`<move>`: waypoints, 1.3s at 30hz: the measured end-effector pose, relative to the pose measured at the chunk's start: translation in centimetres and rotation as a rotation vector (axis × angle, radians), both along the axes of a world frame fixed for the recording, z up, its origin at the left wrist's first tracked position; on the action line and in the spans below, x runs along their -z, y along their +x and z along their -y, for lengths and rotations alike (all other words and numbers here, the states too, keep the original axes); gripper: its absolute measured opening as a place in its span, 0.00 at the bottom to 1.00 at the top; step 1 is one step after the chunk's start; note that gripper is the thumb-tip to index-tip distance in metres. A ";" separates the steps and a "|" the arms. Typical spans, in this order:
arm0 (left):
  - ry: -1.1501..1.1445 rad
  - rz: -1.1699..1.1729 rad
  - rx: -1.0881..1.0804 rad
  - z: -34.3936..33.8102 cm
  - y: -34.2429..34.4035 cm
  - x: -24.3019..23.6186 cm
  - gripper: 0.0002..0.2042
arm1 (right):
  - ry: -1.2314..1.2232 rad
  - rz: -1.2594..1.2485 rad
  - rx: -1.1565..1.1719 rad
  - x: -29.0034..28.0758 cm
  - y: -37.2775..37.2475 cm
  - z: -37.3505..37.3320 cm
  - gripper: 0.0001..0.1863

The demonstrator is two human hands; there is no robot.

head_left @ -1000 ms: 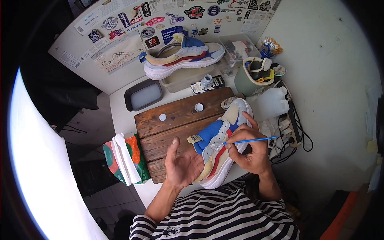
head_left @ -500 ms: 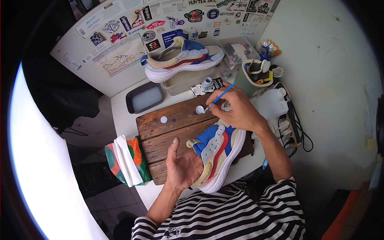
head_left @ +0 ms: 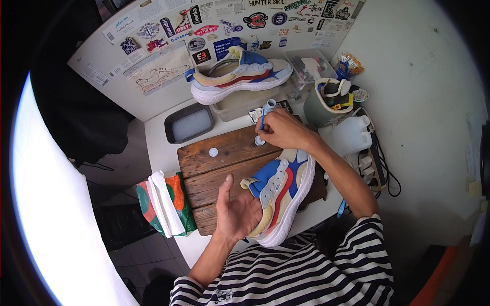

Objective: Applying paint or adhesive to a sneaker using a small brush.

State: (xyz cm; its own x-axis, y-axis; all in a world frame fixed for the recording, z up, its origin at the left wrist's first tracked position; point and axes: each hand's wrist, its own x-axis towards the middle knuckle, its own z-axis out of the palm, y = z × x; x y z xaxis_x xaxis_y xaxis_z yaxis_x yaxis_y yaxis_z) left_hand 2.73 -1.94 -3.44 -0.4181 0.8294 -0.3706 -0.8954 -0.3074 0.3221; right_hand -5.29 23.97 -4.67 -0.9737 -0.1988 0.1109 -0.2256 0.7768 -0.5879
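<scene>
A blue, cream and red sneaker [head_left: 282, 196] lies on its side across the near end of a wooden board [head_left: 214, 168]. My left hand [head_left: 236, 211] props it from underneath at the heel, palm up. My right hand [head_left: 280, 130] reaches over the board's far edge, gripping a thin blue brush [head_left: 264, 116] upright, its tip down at a small white cap [head_left: 259, 141]. A second small white cap [head_left: 213, 152] rests on the board to the left. A matching sneaker [head_left: 240, 76] stands on a clear tub against the wall.
A dark tray [head_left: 190, 123] sits at the back left of the white table. A green pot of tools [head_left: 326, 104], a white jug [head_left: 352, 135] and a power strip with cables [head_left: 375, 168] crowd the right. A pack of wipes [head_left: 164, 204] hangs off the left edge.
My right hand left the sneaker, carried the brush forward over the board and now dips its tip at the small cap. My left hand stays under the shoe.
</scene>
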 end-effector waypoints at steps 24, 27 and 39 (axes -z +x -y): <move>-0.003 0.007 0.005 -0.2 -0.3 0.0 0.57 | -0.657 -0.055 0.026 -4.4 12.4 0.0 0.07; -0.020 -0.009 0.007 -0.4 -0.1 -0.3 0.57 | -0.597 -0.106 0.044 -3.1 13.4 0.6 0.06; 0.019 -0.012 0.014 -0.2 -0.1 0.4 0.56 | -0.572 -0.103 0.102 -2.4 13.7 1.1 0.05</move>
State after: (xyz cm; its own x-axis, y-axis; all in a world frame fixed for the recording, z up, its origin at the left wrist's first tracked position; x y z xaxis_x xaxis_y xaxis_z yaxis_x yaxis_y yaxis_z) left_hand 2.63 -1.73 -3.89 -0.4108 0.8420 -0.3497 -0.8956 -0.3010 0.3274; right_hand 8.44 22.90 -2.25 -0.9634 0.0142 0.2678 -0.2446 0.3632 -0.8990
